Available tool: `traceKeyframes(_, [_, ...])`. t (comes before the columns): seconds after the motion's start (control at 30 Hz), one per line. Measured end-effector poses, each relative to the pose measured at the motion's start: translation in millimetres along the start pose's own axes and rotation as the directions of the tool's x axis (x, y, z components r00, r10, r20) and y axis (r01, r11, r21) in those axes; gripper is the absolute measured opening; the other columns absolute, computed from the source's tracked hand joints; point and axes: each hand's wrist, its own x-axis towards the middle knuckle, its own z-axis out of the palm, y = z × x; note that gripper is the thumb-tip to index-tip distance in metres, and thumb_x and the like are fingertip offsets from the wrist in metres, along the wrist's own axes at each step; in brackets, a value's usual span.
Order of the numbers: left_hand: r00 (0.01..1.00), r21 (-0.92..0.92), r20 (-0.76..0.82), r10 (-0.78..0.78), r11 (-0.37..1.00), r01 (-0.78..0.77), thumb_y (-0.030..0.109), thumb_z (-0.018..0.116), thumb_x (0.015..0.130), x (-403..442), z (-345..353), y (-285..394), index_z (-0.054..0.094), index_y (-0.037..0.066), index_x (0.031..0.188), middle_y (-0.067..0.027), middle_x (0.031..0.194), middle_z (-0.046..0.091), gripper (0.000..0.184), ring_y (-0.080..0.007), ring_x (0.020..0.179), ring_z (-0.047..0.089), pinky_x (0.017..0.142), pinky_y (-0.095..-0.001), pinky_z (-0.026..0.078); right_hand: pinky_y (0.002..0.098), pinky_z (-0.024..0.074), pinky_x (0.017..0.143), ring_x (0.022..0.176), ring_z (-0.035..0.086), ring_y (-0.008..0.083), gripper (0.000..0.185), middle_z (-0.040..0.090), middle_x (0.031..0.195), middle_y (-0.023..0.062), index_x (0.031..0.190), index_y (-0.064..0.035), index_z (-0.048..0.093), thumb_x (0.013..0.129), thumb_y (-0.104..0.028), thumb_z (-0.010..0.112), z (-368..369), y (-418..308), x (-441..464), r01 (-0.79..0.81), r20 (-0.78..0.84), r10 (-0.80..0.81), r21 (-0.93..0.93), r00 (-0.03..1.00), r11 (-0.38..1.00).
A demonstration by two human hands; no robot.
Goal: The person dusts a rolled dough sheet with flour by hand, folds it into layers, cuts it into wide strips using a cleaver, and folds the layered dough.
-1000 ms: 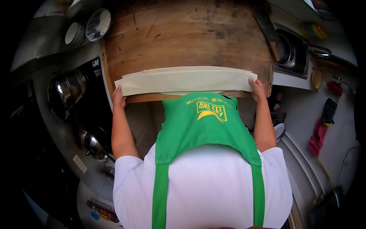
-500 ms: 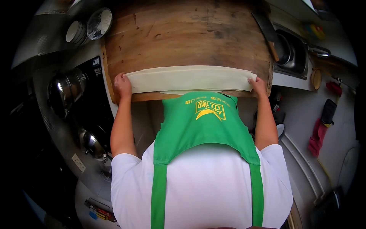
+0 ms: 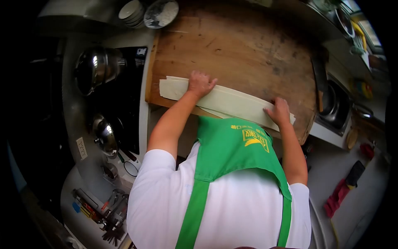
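Observation:
A long folded sheet of pale dough [image 3: 236, 99] lies in a flat strip along the near edge of the wooden board [image 3: 240, 58]. Its layers show at the left end and along the near side. My left hand [image 3: 201, 84] rests across the strip left of its middle, fingertips by the far edge and thumb held out to the right. Toward the right end, my right hand [image 3: 280, 112] lies on the dough with its thumb apart from the fingers. Both palms face down, and their undersides are hidden.
At the back left stand a bowl of white flour [image 3: 161, 13] and stacked white bowls [image 3: 131, 12]. A large knife [image 3: 319, 81] lies along the board's right edge, beside the sink [image 3: 342, 103]. Left are a stove [image 3: 128, 99], a steel pot [image 3: 93, 68] and a domed lid [image 3: 102, 135].
My hands have left the ends of the dough strip and moved inward onto its top, the left one farther. The camera view has turned, so the board appears tilted and shifted right.

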Motion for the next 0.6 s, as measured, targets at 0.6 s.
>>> traceKeyframes(0.6, [0.987, 0.02, -0.01, 0.157, 0.987, -0.157, 0.062, 0.064, 0.085, -47.3, 1.3, -53.6, 0.066, 0.015, 0.067, -0.0072, 0.067, 0.066, 0.051, -0.0267, 0.062, 0.065, 0.064, -0.0408, 0.049, 0.0475, 0.0512, 0.079, 0.094, 0.063, 0.0391, 0.039, 0.065, 0.093, 0.0155, 0.089, -0.0034, 0.064, 0.068, -0.026, 0.088, -6.8, -11.7, -4.1, 0.306, 0.17, -0.291, -0.073, 0.942, 0.949])
